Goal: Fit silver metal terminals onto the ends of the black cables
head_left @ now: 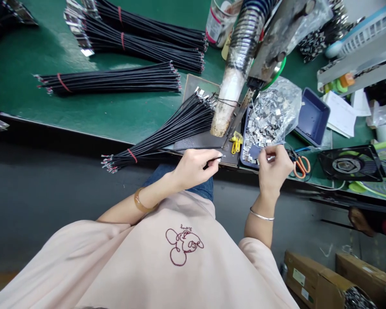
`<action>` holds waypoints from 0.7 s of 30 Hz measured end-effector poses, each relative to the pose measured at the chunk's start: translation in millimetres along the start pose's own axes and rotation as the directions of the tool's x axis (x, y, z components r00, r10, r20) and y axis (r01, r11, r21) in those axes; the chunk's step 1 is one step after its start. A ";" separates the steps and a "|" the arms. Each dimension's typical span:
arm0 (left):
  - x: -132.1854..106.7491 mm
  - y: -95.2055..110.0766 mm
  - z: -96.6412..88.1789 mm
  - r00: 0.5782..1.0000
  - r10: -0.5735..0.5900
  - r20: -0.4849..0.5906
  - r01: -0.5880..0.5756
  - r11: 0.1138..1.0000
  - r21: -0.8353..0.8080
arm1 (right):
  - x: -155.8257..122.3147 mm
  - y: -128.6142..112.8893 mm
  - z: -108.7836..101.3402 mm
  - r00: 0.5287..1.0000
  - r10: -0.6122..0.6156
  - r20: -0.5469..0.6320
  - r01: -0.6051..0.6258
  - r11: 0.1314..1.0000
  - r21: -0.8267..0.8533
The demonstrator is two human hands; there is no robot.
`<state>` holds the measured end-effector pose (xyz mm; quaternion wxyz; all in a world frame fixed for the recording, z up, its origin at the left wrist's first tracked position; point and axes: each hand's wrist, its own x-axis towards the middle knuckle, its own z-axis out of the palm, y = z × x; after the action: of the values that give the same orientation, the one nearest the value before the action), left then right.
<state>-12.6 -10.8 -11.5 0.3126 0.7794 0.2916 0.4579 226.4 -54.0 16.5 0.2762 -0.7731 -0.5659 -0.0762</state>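
Note:
My left hand (199, 167) pinches a thin black cable (215, 159) near its stripped end, at the front edge of the bench. Beside it, a bundle of black cables (167, 135) tied with a red band lies partly on a dark board and juts over the edge. My right hand (275, 165) is closed in a pinch at the near side of a blue tray (244, 161). Small metal connector shells (260, 131) fill that tray, partly in a clear bag. What the right fingertips hold is too small to make out. A soldering iron (239, 118) points down between the hands.
A taped exhaust hose (227, 94) hangs above the board. Yellow clips (236, 143) lie by the tray. Orange-handled scissors (300, 166), a black fan (350, 164) and another blue tray (314, 113) are to the right. More cable bundles (116, 79) lie on the green bench (93, 116).

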 end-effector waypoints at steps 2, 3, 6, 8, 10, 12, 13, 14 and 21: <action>1.0 1.6 1.0 0.988 -0.152 0.031 0.154 0.983 -0.096 | -12.9 -16.8 -0.9 0.990 0.038 -0.137 -0.005 0.972 0.235; 1.8 1.8 1.2 0.976 -0.213 0.055 0.219 0.966 -0.137 | -20.3 -26.4 -0.1 0.983 0.057 -0.176 0.007 0.939 0.343; 4.3 0.7 1.2 0.938 -0.323 0.127 0.345 0.912 -0.223 | -40.4 -52.1 8.1 0.979 0.020 -0.202 0.096 0.833 0.545; 5.6 -0.1 0.6 0.917 -0.365 0.158 0.396 0.881 -0.260 | -49.1 -62.1 16.0 0.990 0.001 -0.141 0.088 0.780 0.619; 6.3 -0.7 -0.2 0.901 -0.394 0.183 0.433 0.849 -0.302 | -53.5 -65.6 22.2 0.998 0.038 -0.040 0.001 0.713 0.701; 6.5 -1.1 -1.0 0.882 -0.425 0.203 0.470 0.814 -0.341 | -55.4 -65.3 24.9 0.994 0.100 0.052 -0.103 0.620 0.778; 6.6 -1.3 -1.3 0.874 -0.436 0.214 0.486 0.801 -0.349 | -56.0 -64.5 25.1 0.989 0.120 0.087 -0.141 0.572 0.808; 6.8 -1.4 -1.7 0.866 -0.444 0.231 0.500 0.793 -0.348 | -56.5 -63.9 24.8 0.986 0.127 0.113 -0.163 0.532 0.831; 11.1 -1.0 -4.4 0.834 -0.424 0.354 0.545 0.735 -0.404 | -61.2 -64.0 27.6 0.979 0.044 0.199 -0.196 0.461 0.865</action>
<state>-12.1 -0.9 -4.6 0.6407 0.6192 0.3207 0.3214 141.0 -77.6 -11.1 0.5962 -0.5617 -0.4870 0.3030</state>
